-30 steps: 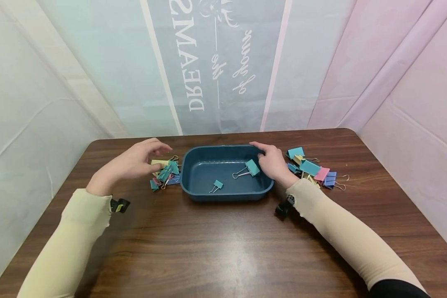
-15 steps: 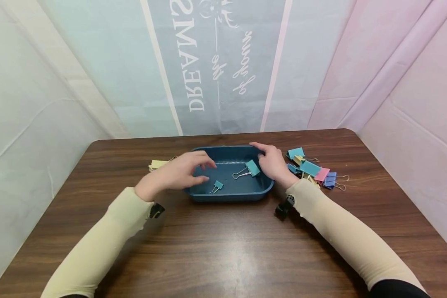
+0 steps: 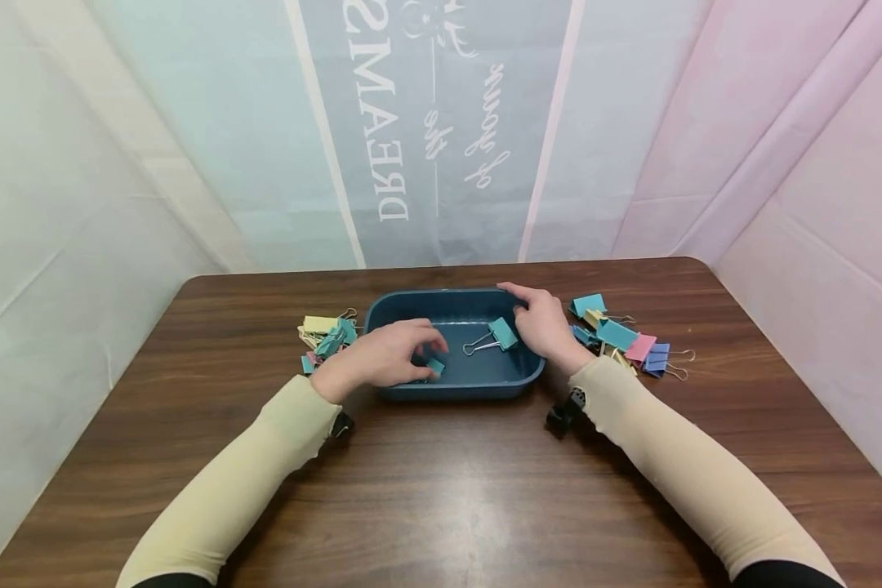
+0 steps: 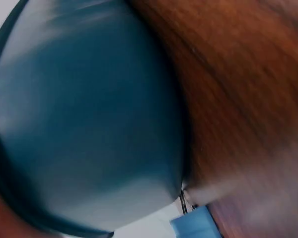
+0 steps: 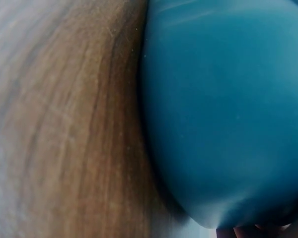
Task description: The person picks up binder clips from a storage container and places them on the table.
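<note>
A dark blue tray (image 3: pixel 463 392) stands on the table, with two teal binder clips inside. The larger binder clip (image 3: pixel 503 332) lies toward the right end, handles pointing left. My left hand (image 3: pixel 385 355) reaches over the left part of the tray, thumb and bent fingers spread on either side of the small binder clip (image 3: pixel 437 367). Its wire handles are hidden behind the thumb. With the right hand (image 3: pixel 545 327) I hold the tray's right end, index finger along the far rim and thumb inside. Both wrist views show mostly the tray's outer wall (image 4: pixel 99 114).
Left of the tray is a heap of yellow, teal and other binder clips (image 3: pixel 323 331), partly covered by the left hand. Another heap of binder clips (image 3: pixel 617 335) in teal, yellow, pink and blue lies to the right. A printed cloth (image 3: pixel 441 163) hangs behind the table (image 3: pixel 441 474).
My left hand has moved right from above the left heap, over the tray's rim, and down to the small binder clip. The right hand keeps its place on the tray.
</note>
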`<action>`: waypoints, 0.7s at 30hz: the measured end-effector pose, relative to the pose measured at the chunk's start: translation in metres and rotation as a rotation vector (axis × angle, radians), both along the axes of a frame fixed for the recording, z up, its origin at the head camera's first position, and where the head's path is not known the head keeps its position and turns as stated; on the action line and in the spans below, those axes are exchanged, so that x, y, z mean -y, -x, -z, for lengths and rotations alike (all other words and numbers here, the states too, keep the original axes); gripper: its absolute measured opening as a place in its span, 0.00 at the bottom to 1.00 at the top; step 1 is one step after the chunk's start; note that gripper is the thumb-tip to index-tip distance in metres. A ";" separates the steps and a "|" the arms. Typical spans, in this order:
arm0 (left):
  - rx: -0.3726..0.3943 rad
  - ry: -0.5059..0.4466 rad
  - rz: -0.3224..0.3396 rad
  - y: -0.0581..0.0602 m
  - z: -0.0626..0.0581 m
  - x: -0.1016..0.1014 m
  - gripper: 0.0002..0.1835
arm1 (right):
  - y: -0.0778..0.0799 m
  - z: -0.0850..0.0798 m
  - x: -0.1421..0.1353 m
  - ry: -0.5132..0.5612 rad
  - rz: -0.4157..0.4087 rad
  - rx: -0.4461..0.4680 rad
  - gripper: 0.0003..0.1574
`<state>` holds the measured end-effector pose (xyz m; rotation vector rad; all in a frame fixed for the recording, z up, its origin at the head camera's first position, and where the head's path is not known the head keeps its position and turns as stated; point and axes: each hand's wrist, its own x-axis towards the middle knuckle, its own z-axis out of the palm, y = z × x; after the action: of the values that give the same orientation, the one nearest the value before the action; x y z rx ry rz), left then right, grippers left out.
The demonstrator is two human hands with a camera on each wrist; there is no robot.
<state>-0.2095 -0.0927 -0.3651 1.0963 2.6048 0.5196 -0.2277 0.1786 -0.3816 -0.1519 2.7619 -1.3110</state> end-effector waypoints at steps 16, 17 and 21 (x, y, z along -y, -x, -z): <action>-0.126 0.165 -0.126 -0.005 0.005 -0.010 0.15 | 0.000 0.000 0.000 -0.001 0.010 -0.005 0.32; -0.131 0.168 -0.129 -0.006 0.005 -0.011 0.16 | 0.000 0.000 0.000 -0.002 0.010 -0.004 0.32; -0.150 0.183 -0.104 -0.006 0.006 -0.011 0.17 | 0.000 0.000 0.000 -0.004 0.004 0.004 0.32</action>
<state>-0.2038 -0.0821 -0.3707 0.9797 2.7843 0.2207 -0.2280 0.1787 -0.3818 -0.1430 2.7627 -1.3058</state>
